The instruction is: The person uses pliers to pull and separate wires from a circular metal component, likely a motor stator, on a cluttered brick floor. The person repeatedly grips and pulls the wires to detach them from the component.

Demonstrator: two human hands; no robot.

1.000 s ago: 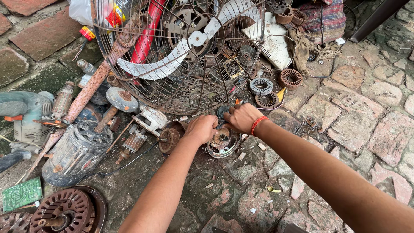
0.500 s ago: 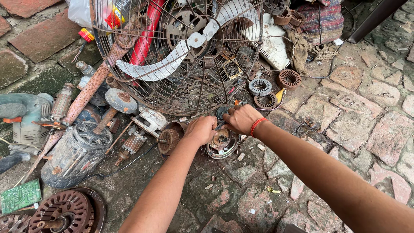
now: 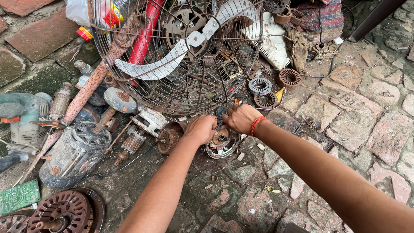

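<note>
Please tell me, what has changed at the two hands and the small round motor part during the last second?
Almost nothing visibly changed. The left hand and the right hand stay closed together at the round motor part on the stone floor, with no clear shift. The fan cage and the big grey motor lie as before.

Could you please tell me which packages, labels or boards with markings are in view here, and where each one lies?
Clear plastic bag: top left, behind the fan guard, crumpled and whitish.
Labelled container: top left behind the guard wires, red and yellow label.
Small tube: on the bricks at upper left, red with a yellow band.
Circuit board: bottom left corner, flat green rectangle with pale markings.
</note>
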